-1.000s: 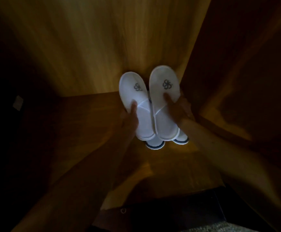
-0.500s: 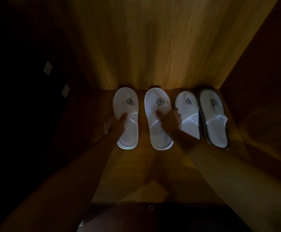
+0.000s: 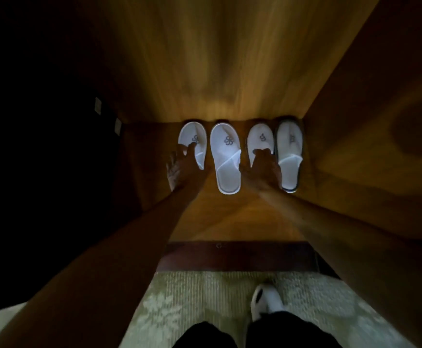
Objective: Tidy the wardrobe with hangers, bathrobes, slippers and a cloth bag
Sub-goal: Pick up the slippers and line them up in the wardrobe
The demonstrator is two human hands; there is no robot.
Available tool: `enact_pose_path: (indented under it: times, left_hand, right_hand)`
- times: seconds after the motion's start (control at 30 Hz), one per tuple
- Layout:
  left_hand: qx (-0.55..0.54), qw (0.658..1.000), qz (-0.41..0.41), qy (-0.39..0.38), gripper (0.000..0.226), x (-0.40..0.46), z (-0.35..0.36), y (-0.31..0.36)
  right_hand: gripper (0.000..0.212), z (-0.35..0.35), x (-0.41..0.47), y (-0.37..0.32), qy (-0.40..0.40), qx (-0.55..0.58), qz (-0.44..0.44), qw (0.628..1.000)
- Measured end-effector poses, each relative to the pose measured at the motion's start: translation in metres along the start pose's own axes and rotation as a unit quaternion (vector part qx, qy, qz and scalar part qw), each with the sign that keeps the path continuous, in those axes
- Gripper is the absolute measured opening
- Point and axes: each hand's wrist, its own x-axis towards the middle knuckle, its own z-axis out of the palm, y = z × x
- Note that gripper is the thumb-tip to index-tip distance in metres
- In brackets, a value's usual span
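Several white slippers with a grey emblem lie side by side, toes against the back wall, on the wooden wardrobe floor [image 3: 230,217]. My left hand [image 3: 182,167] rests with spread fingers on the leftmost slipper [image 3: 192,139]. The second slipper [image 3: 226,159] lies free between my hands. My right hand [image 3: 262,169] lies flat over the third slipper [image 3: 260,139], covering its heel end. The fourth slipper [image 3: 289,156], dark-edged, sits close to the right wall. Neither hand grips a slipper.
The wardrobe's wooden back wall [image 3: 217,71] and right side wall [image 3: 368,134] close in the slippers. A dark wooden sill [image 3: 230,254] edges the front. Below it are a pale patterned carpet [image 3: 192,302], my dark trouser legs and one white-slippered foot [image 3: 265,302].
My right hand shifted from the second slipper to the third. My left hand slid further over the leftmost slipper. The camera pulled back, bringing the carpet and my foot into view.
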Motion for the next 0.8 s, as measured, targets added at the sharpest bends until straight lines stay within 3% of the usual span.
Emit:
enact_pose_path:
  times: [0.37,0.63,0.8]
  left_hand:
    - [0.043,0.989,0.063,-0.126,0.081,-0.131,-0.301,0.139]
    - [0.014,0.987,0.106,-0.117,0.082,-0.207,-0.44,0.182]
    - [-0.026,0.987,0.12,-0.1,0.067,-0.249,-0.512,0.191]
  right_hand:
    - [0.056,-0.323,-0.146,-0.102,-0.062,-0.004,-0.07,0.996]
    - [0.054,-0.442,-0.257,-0.144,-0.065,0.01,-0.05,0.997]
    - [0.046,-0.496,-0.327,-0.178,-0.024,0.027,-0.044,0.998]
